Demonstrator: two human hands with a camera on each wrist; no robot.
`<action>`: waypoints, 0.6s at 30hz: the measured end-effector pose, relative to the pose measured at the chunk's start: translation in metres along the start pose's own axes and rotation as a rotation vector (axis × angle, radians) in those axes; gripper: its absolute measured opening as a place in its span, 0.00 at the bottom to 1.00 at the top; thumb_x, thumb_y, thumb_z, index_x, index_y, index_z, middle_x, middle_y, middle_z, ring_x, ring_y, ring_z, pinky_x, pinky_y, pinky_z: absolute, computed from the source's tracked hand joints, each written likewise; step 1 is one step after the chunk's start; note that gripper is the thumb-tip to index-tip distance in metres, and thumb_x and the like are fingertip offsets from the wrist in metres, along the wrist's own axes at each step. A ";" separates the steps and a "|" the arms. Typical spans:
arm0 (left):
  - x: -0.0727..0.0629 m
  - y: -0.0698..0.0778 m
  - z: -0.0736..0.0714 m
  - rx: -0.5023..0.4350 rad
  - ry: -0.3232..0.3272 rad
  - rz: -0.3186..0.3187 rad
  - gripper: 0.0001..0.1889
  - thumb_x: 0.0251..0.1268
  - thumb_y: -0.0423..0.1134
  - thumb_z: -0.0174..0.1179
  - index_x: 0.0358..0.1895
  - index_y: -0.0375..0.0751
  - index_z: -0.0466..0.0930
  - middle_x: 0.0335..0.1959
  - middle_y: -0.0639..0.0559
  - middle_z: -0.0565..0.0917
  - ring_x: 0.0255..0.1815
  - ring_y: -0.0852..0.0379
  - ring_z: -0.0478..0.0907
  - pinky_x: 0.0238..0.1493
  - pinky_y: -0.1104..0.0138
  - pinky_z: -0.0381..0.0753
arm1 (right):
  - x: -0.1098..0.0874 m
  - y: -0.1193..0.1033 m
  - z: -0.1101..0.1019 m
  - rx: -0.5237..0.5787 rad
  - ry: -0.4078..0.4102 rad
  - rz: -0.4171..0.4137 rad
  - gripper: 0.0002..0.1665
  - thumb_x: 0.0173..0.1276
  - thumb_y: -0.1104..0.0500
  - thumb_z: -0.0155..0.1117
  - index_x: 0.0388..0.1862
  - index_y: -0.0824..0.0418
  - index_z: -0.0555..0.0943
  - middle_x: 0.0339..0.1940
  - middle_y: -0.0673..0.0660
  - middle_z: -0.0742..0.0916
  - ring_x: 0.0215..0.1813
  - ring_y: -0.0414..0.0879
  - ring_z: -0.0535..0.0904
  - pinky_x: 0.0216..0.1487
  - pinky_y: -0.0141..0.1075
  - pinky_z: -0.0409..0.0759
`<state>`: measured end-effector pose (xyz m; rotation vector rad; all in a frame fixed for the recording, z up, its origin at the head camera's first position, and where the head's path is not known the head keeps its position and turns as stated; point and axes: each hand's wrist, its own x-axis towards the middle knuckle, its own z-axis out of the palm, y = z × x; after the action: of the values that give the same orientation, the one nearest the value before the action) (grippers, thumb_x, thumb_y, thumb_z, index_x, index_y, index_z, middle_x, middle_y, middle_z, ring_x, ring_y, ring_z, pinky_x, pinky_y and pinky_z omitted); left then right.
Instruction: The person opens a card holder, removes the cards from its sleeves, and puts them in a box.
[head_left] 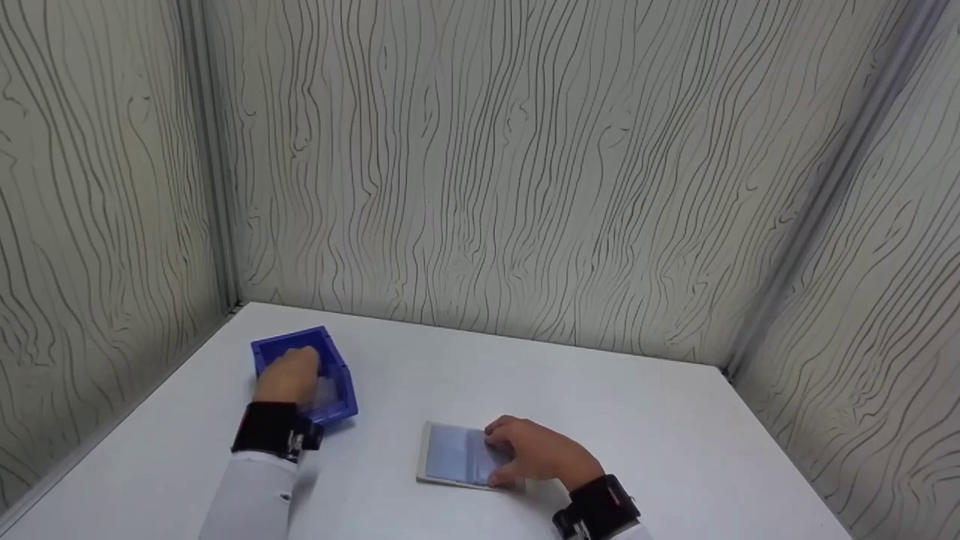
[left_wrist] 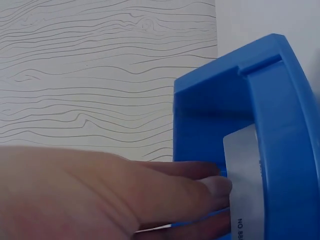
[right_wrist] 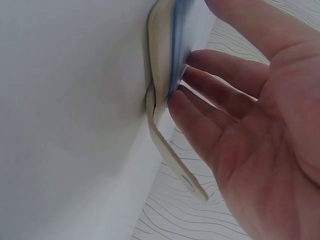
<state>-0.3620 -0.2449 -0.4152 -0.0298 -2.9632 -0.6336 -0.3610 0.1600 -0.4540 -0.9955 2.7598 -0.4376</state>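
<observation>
My left hand (head_left: pixel 289 376) reaches down into a blue plastic bin (head_left: pixel 343 379). In the left wrist view its fingertips meet the edge of a translucent plastic piece (left_wrist: pixel 245 185) with small black print, standing by the bin's wall. Whether they pinch it is hidden. On the table lies a flat, cream-edged card holder (head_left: pixel 450 454) with clear bluish pockets. My right hand (head_left: pixel 536 451) rests over its right side, thumb and fingertips spread and touching the pocket sheets. A cream strap (right_wrist: pixel 175 165) with a metal snap sticks out from its edge in the right wrist view.
The white table (head_left: pixel 622 420) bears both the bin at its left and the card holder near its front middle. Wood-grain-patterned panels (head_left: pixel 480 165) stand along its back and sides. Black bands with small cameras sit on both wrists.
</observation>
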 end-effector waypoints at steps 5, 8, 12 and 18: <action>0.000 0.004 -0.007 -0.010 -0.024 -0.031 0.10 0.66 0.23 0.60 0.48 0.27 0.86 0.42 0.36 0.90 0.37 0.47 0.82 0.45 0.45 0.87 | 0.000 -0.001 -0.002 0.009 0.002 -0.001 0.37 0.63 0.49 0.85 0.66 0.66 0.86 0.70 0.59 0.86 0.71 0.55 0.83 0.73 0.45 0.83; -0.002 0.009 -0.014 -0.019 -0.021 -0.030 0.09 0.65 0.20 0.57 0.42 0.30 0.86 0.36 0.42 0.87 0.35 0.49 0.78 0.41 0.48 0.85 | 0.000 -0.001 -0.001 0.005 0.001 0.003 0.37 0.63 0.49 0.85 0.66 0.66 0.86 0.70 0.59 0.86 0.71 0.55 0.83 0.73 0.45 0.83; -0.002 0.014 -0.022 -0.008 0.006 -0.017 0.08 0.69 0.22 0.55 0.37 0.32 0.84 0.36 0.41 0.88 0.36 0.49 0.78 0.42 0.47 0.84 | 0.001 0.000 0.000 0.001 0.004 0.001 0.37 0.63 0.49 0.85 0.66 0.66 0.86 0.70 0.58 0.86 0.71 0.55 0.83 0.73 0.45 0.83; -0.011 0.028 -0.034 0.007 0.037 0.004 0.09 0.69 0.22 0.57 0.45 0.28 0.86 0.45 0.31 0.90 0.43 0.45 0.86 0.46 0.44 0.87 | 0.001 0.002 0.003 0.004 0.008 -0.005 0.36 0.62 0.50 0.86 0.65 0.65 0.87 0.69 0.57 0.86 0.70 0.53 0.84 0.73 0.44 0.83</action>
<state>-0.3468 -0.2332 -0.3742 -0.0225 -2.9288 -0.6157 -0.3624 0.1599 -0.4570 -1.0023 2.7630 -0.4489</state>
